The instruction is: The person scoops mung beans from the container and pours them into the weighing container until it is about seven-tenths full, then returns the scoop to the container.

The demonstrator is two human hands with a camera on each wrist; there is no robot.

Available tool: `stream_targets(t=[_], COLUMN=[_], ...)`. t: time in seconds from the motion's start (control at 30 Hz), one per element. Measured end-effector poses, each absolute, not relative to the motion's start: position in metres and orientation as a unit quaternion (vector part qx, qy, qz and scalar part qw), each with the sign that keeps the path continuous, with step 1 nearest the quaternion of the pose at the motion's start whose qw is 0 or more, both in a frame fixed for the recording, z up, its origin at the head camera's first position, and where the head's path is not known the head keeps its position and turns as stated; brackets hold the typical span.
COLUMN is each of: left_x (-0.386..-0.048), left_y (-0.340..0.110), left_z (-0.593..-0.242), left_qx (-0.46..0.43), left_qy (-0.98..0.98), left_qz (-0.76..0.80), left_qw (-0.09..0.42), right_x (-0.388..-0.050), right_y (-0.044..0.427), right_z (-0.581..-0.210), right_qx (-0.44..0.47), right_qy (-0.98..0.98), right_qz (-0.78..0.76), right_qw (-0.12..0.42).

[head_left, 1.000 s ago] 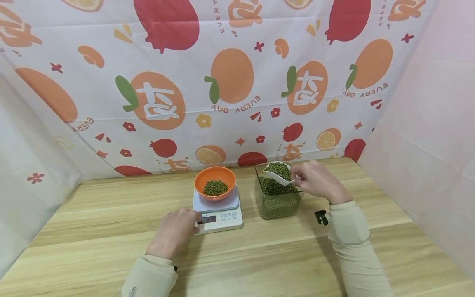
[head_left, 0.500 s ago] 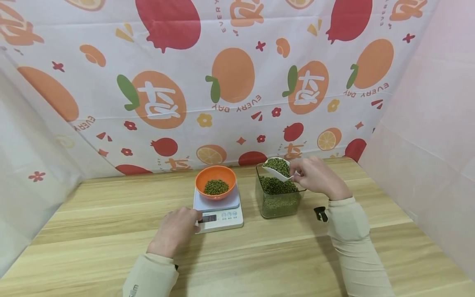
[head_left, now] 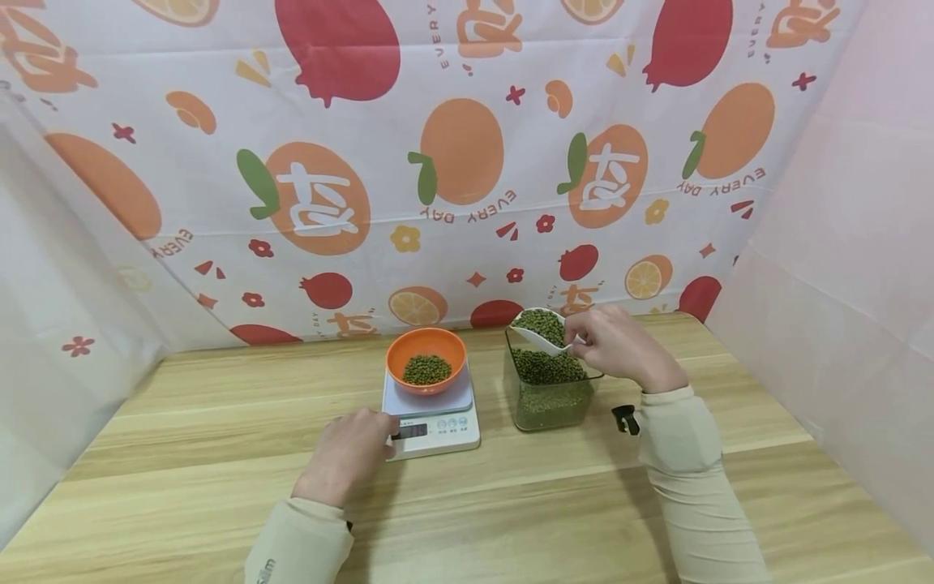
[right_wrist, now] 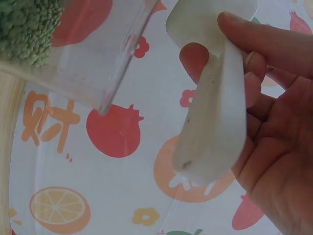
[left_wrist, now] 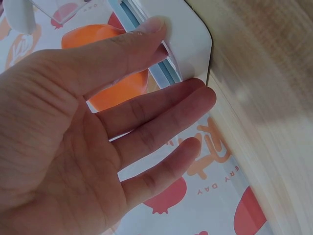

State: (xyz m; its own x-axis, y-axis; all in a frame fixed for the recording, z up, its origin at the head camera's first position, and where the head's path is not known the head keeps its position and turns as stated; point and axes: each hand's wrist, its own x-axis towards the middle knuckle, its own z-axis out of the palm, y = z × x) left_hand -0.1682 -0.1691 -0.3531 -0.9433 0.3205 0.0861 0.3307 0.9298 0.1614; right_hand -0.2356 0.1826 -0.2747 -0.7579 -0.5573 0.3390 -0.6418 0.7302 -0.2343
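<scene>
My right hand point(head_left: 616, 345) pinches the handle of a white scoop point(right_wrist: 210, 117) between thumb and fingers. Heaped green mung beans point(head_left: 540, 324) fill the scoop, which is above the rim of a clear square container point(head_left: 550, 405) half full of the same beans. On a white kitchen scale point(head_left: 441, 438) stands an orange bowl point(head_left: 397, 357) with a small pile of mung beans in its bottom. At the scale's front left corner is my left hand point(head_left: 350, 454); in the left wrist view its thumb touches the scale's edge and the other fingers extend nearly straight. The display digits are too small to read.
A fruit-print cloth point(head_left: 467, 162) hangs behind the wooden table point(head_left: 496, 519), close to the bowl and container. White side walls point(head_left: 839, 243) flank the table. A small black clip point(head_left: 625, 419) shows beside the right cuff.
The right hand has raised the bean-filled scoop slightly and shifted it a little left over the container. The left hand stays at the scale, and the bowl looks the same.
</scene>
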Motion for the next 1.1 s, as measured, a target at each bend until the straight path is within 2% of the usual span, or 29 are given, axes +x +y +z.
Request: stream_targets(t=[1.1], left_x=[-0.168], left_y=[-0.168], left_z=[-0.353], left_qx=[-0.166], left_qy=[-0.981], left_qz=[-0.091], left_qw=[0.032], right_x=[-0.237], right_y=[0.162], right_z=[-0.267], right_qx=[0.329], right_qy=[-0.920], right_qz=[0.175], right_qw=[0.121])
